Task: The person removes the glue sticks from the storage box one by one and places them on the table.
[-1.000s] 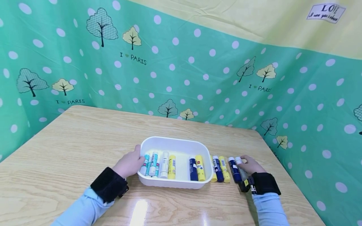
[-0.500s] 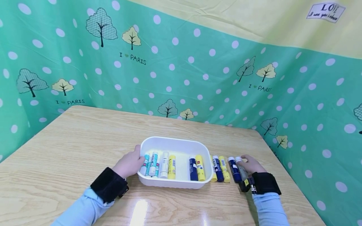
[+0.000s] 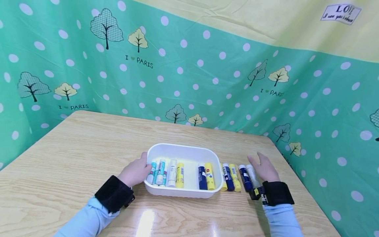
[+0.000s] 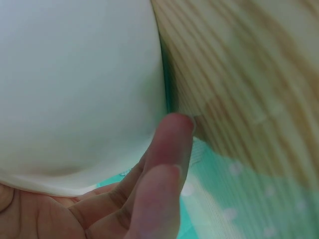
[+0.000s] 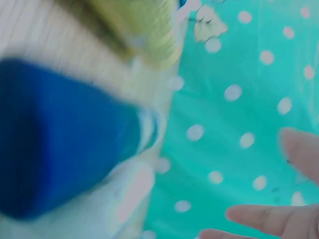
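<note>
My left hand (image 3: 134, 171) grips the left end of a white plastic tub (image 3: 183, 148), its thumb over the rim. In the left wrist view, the fingers (image 4: 169, 144) curl against the outer wall. Over the table, right of the tub, my right hand (image 3: 265, 169) is spread and holds nothing. A white glue stick (image 3: 252, 176) lies beside it, against a navy glue stick (image 3: 245, 177). The right wrist view is blurred; it shows the blue stick (image 5: 75, 139) large, with the fingers (image 5: 264, 218) apart from it.
Inside the tub lie turquoise-and-white glue sticks (image 3: 161, 171), a clear white one (image 3: 172, 172), yellow ones (image 3: 180, 175) and a navy one (image 3: 202, 177). More sticks, navy (image 3: 228, 177) and yellow (image 3: 235, 177), line up outside its right end. A green polka-dot curtain (image 3: 183, 79) hangs behind.
My right hand has let go of the white glue stick, risen slightly and spread its fingers. The white stick lies on the table. My left hand and the tub have not moved.
</note>
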Tool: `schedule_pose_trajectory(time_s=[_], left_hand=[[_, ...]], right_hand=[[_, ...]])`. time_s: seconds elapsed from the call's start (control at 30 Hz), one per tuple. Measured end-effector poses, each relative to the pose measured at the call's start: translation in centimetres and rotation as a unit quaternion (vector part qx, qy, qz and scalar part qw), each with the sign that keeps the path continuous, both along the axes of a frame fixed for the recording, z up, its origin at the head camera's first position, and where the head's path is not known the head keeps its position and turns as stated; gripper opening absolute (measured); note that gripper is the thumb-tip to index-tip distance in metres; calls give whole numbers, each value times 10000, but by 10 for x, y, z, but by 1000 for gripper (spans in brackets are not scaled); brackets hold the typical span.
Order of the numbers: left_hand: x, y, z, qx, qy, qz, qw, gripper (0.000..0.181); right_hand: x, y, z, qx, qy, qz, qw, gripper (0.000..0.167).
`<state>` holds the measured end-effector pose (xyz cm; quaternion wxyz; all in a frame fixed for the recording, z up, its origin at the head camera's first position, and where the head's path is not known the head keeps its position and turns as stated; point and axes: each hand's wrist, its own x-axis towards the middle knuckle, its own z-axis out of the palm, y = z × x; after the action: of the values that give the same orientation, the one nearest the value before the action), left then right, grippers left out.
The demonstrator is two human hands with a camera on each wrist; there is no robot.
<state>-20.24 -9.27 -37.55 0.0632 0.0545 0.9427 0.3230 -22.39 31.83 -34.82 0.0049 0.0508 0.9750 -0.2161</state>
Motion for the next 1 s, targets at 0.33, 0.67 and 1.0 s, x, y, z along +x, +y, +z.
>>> schedule_pose_trajectory(time_s=[0.33,0.67,1.0], left_hand=[[2,-1,0,-8,67,66,10000,47],[0,0,-4,-51,160,71,9998,45],[1,-1,-4,-57,280,72,9996,41]], right_hand=[[11,-62,12,970,1721,672,9780,83],[22,-132,27,1713,2175,1656,9466,89],[27,-183,41,2448,1716,2541,9198,90]])
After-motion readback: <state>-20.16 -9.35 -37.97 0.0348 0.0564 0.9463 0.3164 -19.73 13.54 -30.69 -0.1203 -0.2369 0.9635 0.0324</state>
